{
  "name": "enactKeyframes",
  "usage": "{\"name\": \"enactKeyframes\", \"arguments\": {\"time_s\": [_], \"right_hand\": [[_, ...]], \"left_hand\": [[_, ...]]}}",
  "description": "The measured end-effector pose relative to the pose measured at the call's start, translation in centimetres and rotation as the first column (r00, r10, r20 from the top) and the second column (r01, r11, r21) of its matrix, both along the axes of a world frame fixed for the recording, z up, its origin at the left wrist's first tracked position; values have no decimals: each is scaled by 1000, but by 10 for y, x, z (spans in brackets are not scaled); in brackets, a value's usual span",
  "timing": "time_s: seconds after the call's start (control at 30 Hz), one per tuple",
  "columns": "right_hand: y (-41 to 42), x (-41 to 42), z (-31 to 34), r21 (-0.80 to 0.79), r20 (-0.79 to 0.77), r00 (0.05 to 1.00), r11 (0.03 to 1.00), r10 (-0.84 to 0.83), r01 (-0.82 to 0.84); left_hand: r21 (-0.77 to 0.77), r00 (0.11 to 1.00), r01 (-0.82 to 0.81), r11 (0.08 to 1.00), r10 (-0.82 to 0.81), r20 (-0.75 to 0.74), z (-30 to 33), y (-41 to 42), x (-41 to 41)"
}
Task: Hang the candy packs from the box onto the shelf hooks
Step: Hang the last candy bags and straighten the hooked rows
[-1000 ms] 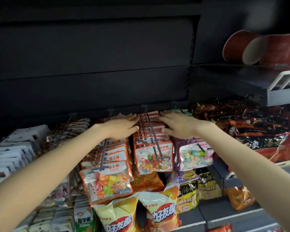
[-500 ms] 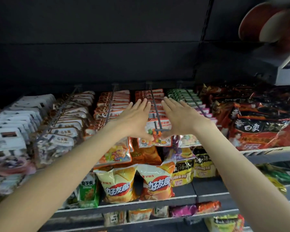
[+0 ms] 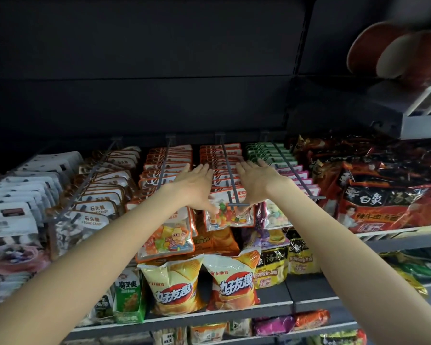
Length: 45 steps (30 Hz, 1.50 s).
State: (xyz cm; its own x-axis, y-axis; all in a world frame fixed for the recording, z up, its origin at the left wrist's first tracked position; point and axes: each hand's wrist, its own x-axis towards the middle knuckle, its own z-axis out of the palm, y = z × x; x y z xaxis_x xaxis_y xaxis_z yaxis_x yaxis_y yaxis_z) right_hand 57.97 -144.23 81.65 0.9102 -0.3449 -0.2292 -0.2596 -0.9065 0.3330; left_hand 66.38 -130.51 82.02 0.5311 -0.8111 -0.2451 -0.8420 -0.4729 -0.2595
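- Orange-edged candy packs [image 3: 228,212] hang in a row on a hook [image 3: 230,175]; the row's long axis runs from the back panel toward the camera; the front pack faces the camera, top edge up
- left hand [image 3: 197,186] flanks the row's left side, fingers straight and together, thumb touching the front pack
- right hand [image 3: 255,181] flanks its right side, fingers straight; the hook passes between both palms
- chip bags [image 3: 204,282] stand on the shelf [image 3: 234,317] below
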Motion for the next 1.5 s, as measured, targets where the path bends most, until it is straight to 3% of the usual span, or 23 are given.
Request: {"name": "enactKeyframes", "arguments": {"time_s": [0.3,0.43,0.53,0.8,0.87,1.03,1.17,1.37,1.5], "right_hand": [[4,-12,-8,-78,120,993,997,25,-16],[11,-25,-16,-180,173,983,983,55,-23],[15,-31,-24,-156,210,976,987,61,-28],[19,-42,-34,-179,355,930,983,93,-31],[21,-47,-40,-136,459,879,988,133,-78],[23,-55,-66,-90,791,585,979,181,-182],[28,-56,-75,-56,859,489,977,152,-205],[27,-51,-73,56,920,387,961,56,-271],[28,-43,-65,126,941,336,955,-30,-268]], "left_hand": [[-70,1000,16,997,-17,-6,-5,3,3],[-88,989,94,992,-83,123,-9,7,-5],[-106,963,171,980,-143,227,-14,12,-13],[-139,951,177,974,-132,280,-22,14,-13],[-204,952,188,961,-127,280,-24,15,-16],[-462,934,310,831,-177,310,-30,20,-22],[-534,943,311,786,-185,277,-34,22,-19],[-513,944,305,803,-182,276,-35,21,-19],[-593,966,252,765,-165,198,-31,18,-20]]}}
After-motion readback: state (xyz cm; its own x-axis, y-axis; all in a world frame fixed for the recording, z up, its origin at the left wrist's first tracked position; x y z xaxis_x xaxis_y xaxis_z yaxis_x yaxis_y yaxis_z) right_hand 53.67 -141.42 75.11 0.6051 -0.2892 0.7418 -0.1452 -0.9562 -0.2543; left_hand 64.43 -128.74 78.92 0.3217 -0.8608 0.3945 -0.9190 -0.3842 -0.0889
